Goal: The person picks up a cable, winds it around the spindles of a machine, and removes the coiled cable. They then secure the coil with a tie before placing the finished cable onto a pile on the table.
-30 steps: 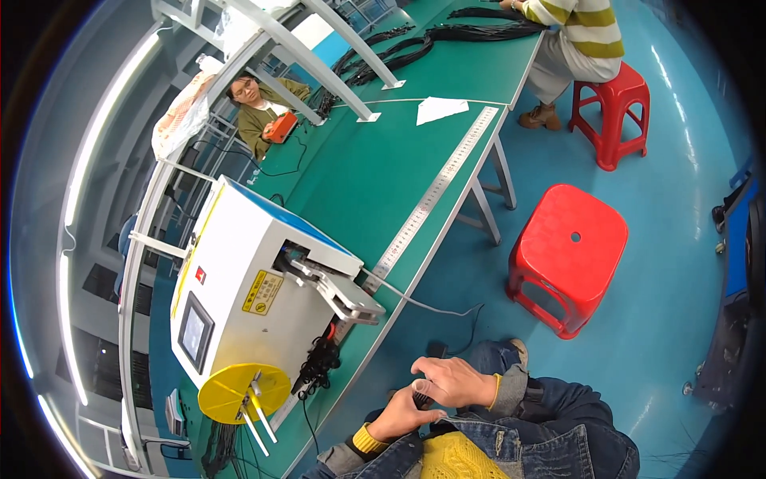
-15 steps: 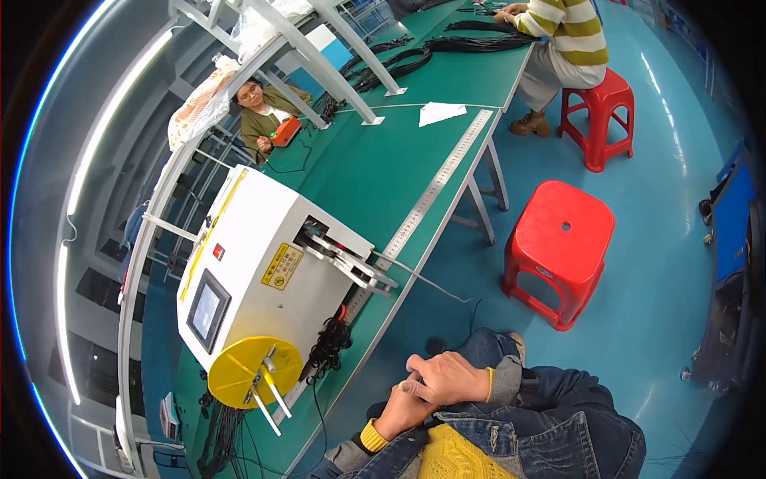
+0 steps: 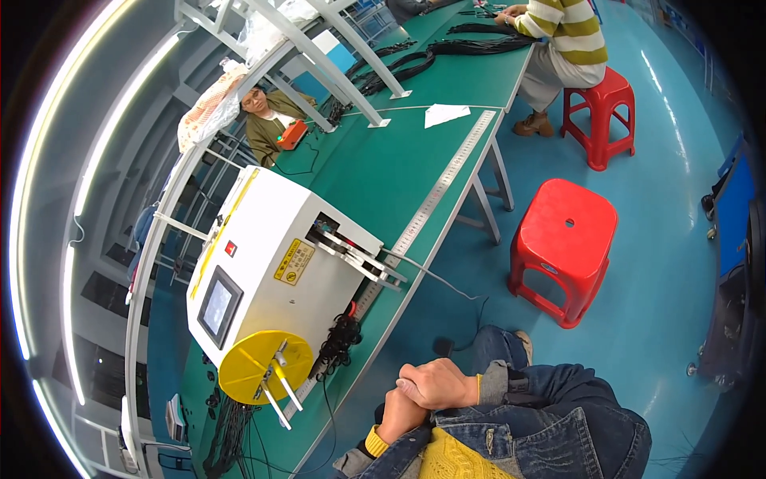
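My hands are clasped together over my lap, apart from the bench. My right hand (image 3: pixel 440 384), coming from the denim sleeve at the right, lies over my left hand (image 3: pixel 401 417) with its fingers curled round it. The left fingers are closed and mostly covered; whether anything is inside them is hidden. Nearest to both stands a white box-shaped machine (image 3: pixel 275 255) with a small screen (image 3: pixel 219 306), a yellow disc (image 3: pixel 266 367) bearing metal rods, and a metal arm (image 3: pixel 359 255) jutting from its side. A bundle of black cables (image 3: pixel 341 335) lies beside it.
A steel ruler (image 3: pixel 443 188) runs along the edge of the green bench (image 3: pixel 375 164). Two red stools (image 3: pixel 565 239) stand on the blue floor. One person faces the bench near an orange device (image 3: pixel 293 135); another in a striped top (image 3: pixel 576 32) sits by black cable coils (image 3: pixel 479 45).
My view has shifted slightly, so the machine and bench appear a little further right. My fingers have drawn closer together, the right hand now folded over the left.
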`<state>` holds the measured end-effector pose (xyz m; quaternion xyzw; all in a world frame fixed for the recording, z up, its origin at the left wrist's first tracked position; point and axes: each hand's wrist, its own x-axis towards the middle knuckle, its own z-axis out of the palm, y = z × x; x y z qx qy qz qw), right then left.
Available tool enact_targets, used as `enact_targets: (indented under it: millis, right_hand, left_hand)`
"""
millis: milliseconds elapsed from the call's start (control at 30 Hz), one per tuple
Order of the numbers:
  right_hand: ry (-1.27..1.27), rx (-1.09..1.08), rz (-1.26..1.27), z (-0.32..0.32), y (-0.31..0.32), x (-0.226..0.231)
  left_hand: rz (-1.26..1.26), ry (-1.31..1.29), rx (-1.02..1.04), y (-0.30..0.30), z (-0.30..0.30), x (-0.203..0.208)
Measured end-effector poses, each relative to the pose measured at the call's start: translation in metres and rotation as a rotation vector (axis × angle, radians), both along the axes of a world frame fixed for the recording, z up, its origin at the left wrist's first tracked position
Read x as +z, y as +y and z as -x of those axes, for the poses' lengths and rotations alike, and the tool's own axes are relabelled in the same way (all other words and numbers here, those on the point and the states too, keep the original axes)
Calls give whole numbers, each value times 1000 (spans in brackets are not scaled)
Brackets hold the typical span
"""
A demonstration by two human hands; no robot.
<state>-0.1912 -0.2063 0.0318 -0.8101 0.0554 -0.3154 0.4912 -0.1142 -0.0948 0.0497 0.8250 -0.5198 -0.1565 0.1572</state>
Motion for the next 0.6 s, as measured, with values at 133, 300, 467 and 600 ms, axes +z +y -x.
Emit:
enact_targets:
  millis: [133, 300, 467, 600]
  right_hand:
    - [6, -12, 33, -1, 4, -2]
    - [13, -46, 55, -1, 6, -5]
    - [27, -45, 62, -3, 4, -11]
    - [12, -66, 43, -6, 0, -16]
  left_hand:
    - [-22, -134, 20, 6, -3, -13]
    - [-11, -215, 5, 4, -3, -18]
    - [42, 25, 109, -1, 0, -11]
    - [40, 161, 193, -8, -1, -5]
